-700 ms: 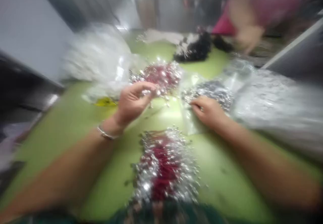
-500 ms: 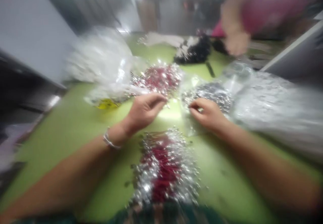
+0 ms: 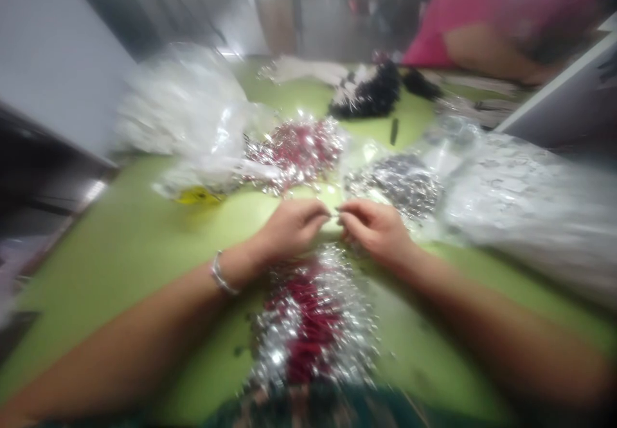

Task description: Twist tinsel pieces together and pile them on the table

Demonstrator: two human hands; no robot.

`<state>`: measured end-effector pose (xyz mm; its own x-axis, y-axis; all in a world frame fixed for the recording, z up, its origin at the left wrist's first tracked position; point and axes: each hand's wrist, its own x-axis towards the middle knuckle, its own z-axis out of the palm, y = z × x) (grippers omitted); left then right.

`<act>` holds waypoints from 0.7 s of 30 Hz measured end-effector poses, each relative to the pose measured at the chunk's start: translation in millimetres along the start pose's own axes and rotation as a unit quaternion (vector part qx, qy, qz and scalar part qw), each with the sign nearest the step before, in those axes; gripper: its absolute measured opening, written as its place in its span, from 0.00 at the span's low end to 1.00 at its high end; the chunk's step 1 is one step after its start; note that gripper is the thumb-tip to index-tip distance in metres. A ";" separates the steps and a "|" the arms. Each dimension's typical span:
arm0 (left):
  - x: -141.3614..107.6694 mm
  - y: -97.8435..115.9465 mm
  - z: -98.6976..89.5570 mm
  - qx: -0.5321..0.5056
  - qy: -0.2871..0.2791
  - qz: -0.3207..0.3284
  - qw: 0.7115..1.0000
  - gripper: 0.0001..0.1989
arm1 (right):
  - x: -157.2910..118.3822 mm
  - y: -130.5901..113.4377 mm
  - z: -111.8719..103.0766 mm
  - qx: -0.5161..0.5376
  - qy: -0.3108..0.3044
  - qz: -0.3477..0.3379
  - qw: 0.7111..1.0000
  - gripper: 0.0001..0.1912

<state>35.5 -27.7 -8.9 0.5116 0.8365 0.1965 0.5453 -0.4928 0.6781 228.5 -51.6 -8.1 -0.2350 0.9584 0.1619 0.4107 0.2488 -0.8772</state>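
A person's two bare hands meet just beyond a long bundle (image 3: 313,312) of red cords with shiny silver ends, which lies on a green table (image 3: 120,235) close to the person's body. The left hand (image 3: 296,225), with a silver bracelet (image 3: 222,274) at its wrist, is above the bundle's far end, toward its left side. The right hand (image 3: 376,225) faces it from above the bundle's far right corner. Both hands pinch with thumb against fingers, tips almost touching, and they grasp a tiny silvery piece (image 3: 334,214) between them; the view is blurred, so it may be the end of a cord, but its exact shape is unclear.

Straight beyond the bundle lies a loose pile (image 3: 306,145) of similar red and silver pieces. Beyond the bundle to the right, a heap of grey and silver pieces (image 3: 409,180) lies on clear plastic, next to a big whitish plastic bag (image 3: 520,190). Beyond the bundle to the left are a puffy white bag (image 3: 187,107) and a bright yellow patch (image 3: 200,195). Farthest from the bundle are a black-and-white pile (image 3: 371,90) and, to the right, another person in a pink top (image 3: 472,17).
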 end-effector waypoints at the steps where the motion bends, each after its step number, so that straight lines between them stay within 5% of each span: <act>1: 0.0 0.8 -0.5 -0.010 -0.003 -0.005 1.000 0.08 | -0.2 0.4 0.2 0.003 0.008 -0.002 1.000 0.06; 14: -0.2 7.4 -8.5 -0.171 -0.083 -0.095 0.977 0.13 | -3.3 3.7 0.6 0.021 0.019 -0.078 0.997 0.07; 18: 1.0 0.3 -5.6 -0.180 -0.030 -0.101 0.978 0.11 | -2.0 -4.6 -1.6 0.066 0.077 -0.005 0.995 0.05; 21: 1.3 -1.0 -4.0 -0.192 0.011 -0.100 0.976 0.09 | -0.7 -12.6 -1.7 0.153 0.051 0.101 0.982 0.07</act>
<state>33.0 -25.2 -6.5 0.4040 0.9136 0.0452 0.3412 -0.1964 0.9192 225.0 -55.2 3.5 -0.0810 0.9967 0.0018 0.1524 0.0142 -0.9882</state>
